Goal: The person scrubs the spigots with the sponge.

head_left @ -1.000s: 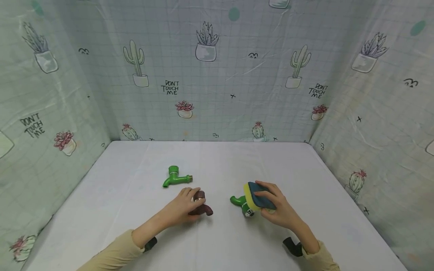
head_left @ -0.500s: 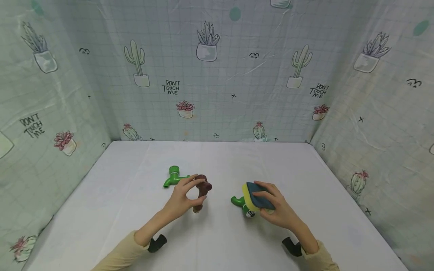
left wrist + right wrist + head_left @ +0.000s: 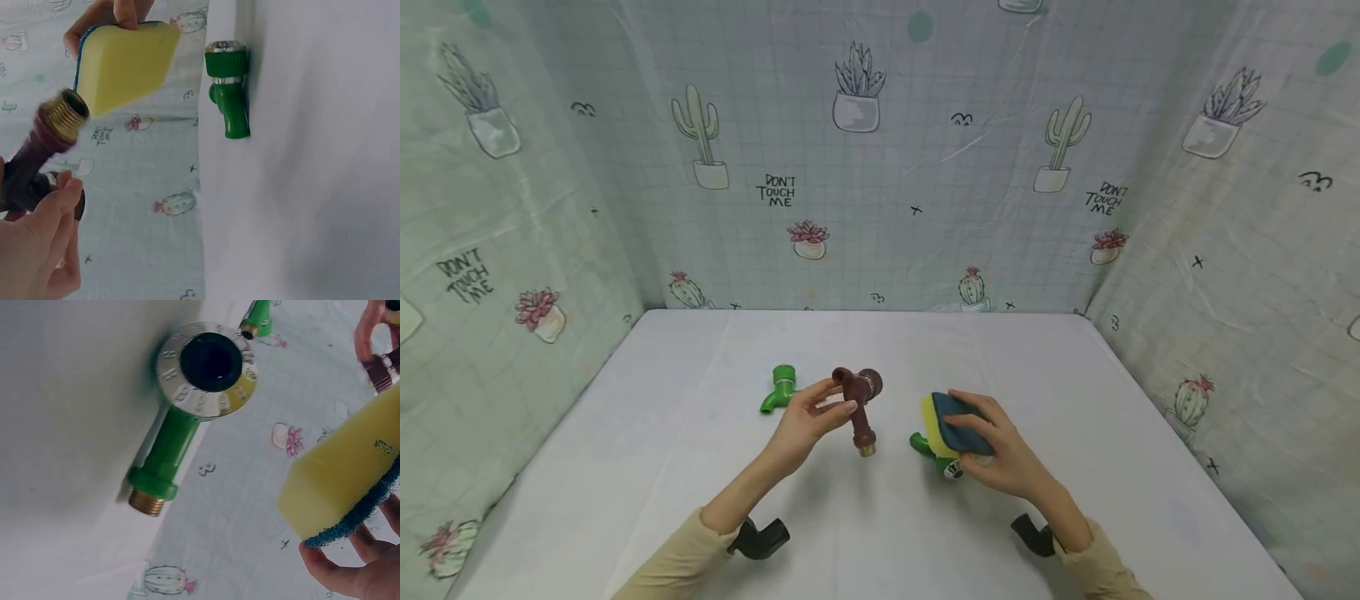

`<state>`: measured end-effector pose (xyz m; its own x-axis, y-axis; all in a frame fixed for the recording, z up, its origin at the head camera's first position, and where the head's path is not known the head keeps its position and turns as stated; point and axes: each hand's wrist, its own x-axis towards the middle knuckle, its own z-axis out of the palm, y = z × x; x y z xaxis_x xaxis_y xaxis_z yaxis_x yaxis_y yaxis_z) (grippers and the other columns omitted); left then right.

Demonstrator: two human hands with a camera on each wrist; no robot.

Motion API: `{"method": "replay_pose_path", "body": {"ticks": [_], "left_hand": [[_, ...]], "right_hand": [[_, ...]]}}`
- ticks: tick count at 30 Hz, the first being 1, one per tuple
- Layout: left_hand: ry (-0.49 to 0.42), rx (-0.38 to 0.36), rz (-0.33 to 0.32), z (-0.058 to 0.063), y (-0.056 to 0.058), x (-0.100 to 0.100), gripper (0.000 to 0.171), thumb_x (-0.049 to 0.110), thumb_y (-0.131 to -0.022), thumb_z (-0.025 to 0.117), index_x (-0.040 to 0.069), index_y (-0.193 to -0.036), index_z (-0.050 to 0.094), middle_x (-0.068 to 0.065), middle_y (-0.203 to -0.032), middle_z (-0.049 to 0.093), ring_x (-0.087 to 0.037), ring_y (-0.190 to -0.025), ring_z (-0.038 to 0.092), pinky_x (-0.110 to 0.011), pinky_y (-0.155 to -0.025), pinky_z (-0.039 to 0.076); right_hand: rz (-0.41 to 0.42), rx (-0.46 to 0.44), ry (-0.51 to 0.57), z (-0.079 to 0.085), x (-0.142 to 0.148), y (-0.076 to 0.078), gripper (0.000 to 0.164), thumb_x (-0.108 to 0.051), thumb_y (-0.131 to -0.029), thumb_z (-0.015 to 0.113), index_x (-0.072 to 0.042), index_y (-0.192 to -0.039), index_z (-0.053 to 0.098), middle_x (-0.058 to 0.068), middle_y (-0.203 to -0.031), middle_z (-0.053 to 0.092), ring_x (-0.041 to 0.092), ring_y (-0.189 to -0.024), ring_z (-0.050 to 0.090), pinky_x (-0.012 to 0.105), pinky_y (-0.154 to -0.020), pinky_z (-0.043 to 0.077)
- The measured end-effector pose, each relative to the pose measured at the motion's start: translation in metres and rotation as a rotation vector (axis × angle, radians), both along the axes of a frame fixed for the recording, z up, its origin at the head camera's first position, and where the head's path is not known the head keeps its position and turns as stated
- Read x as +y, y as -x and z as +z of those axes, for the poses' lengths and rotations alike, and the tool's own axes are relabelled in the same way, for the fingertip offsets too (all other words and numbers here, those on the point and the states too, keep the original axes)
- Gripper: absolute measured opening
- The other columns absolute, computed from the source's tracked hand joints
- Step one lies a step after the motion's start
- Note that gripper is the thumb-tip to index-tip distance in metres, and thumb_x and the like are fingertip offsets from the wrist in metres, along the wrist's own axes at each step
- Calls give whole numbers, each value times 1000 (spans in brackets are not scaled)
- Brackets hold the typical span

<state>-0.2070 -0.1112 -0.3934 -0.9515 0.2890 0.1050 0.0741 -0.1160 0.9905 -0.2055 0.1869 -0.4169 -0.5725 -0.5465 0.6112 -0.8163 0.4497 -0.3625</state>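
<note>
My left hand holds a brown tap above the table, pinched between thumb and fingers. The tap's brass-threaded end points down towards me. In the left wrist view, the same brown tap shows its open threaded mouth. A sponge, yellow with a dark blue scouring side, is in the grip of my right hand. Below the sponge, partly hidden by it, a green tap lies on the table. The right wrist view shows this green tap with its silver numbered ring.
Another green tap lies further back on the white table, its right part behind my left fingers. Cloth printed with cacti hangs behind and on both sides. A black curved piece sits by each wrist.
My left hand has lifted the brown tap off the table, turned it, and brought it slightly right. My right hand has moved the sponge slightly up and left.
</note>
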Motion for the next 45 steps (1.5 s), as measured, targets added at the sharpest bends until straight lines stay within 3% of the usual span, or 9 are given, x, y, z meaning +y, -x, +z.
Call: {"method": "replay_pose_path", "body": {"ticks": [4,8,17,21,25,29,34,40,45], "left_hand": [[-98,-103,-38,0,-1,4,49,10,-83,61,-3,-127,42,-11,-115,48,-15,-95,64,-37,-86,50],[-168,-209,-89,-5,-4,9,52,6,-86,57,-2,-132,35,-15,-123,46,-19,-97,63,-42,-84,50],[-212,-329,-144,-9,-10,20,59,11,-89,53,6,-139,23,-10,-118,53,-21,-96,62,-48,-81,50],[-207,-353,-172,-6,-11,23,57,16,-91,50,6,-139,21,-18,-127,44,-27,-102,58,-52,-80,48],[-188,-369,-189,-5,-11,23,57,35,-93,44,4,-137,24,-29,-133,34,-39,-111,51,-52,-78,49],[-202,-406,-217,-4,-10,23,62,48,-92,37,5,-135,25,-31,-136,29,-45,-117,43,-55,-79,47],[-203,-435,-232,-6,-9,22,58,44,-94,36,5,-136,24,-28,-137,28,-44,-120,40,-59,-83,43],[-200,-466,-312,-10,-9,24,57,40,-95,31,2,-137,24,-26,-139,28,-45,-123,36,-62,-84,41],[-184,-455,-294,-13,-9,26,56,39,-96,29,5,-139,20,-27,-139,28,-46,-122,37,-63,-82,41]], "right_hand": [[4,31,-14,8,-10,0,53,-1,-65,65,-20,-115,56,13,-133,41,24,-119,38,36,-87,45],[3,61,-39,14,-20,-2,52,-5,-66,65,-22,-114,57,13,-133,42,23,-119,37,44,-84,44],[-4,188,-116,12,-37,-3,49,-13,-65,67,-25,-112,59,11,-133,42,28,-121,34,52,-85,42],[-11,223,-124,11,-40,-4,49,-13,-64,68,-25,-111,60,13,-133,43,30,-121,35,53,-85,42],[-16,234,-126,11,-42,-6,49,-12,-63,69,-25,-110,60,13,-132,43,32,-119,36,54,-85,42],[-12,245,-122,12,-45,-7,51,-12,-63,69,-26,-110,60,13,-132,43,33,-118,36,53,-83,44],[-6,286,-132,14,-49,-6,54,-11,-63,71,-26,-114,59,15,-132,43,34,-118,37,52,-85,39],[-33,325,-137,19,-54,-3,57,-11,-63,74,-25,-115,58,16,-131,43,34,-116,38,51,-85,35],[-41,311,-172,22,-54,-3,59,-13,-63,78,-25,-116,58,15,-132,42,33,-116,37,51,-87,36]]}}
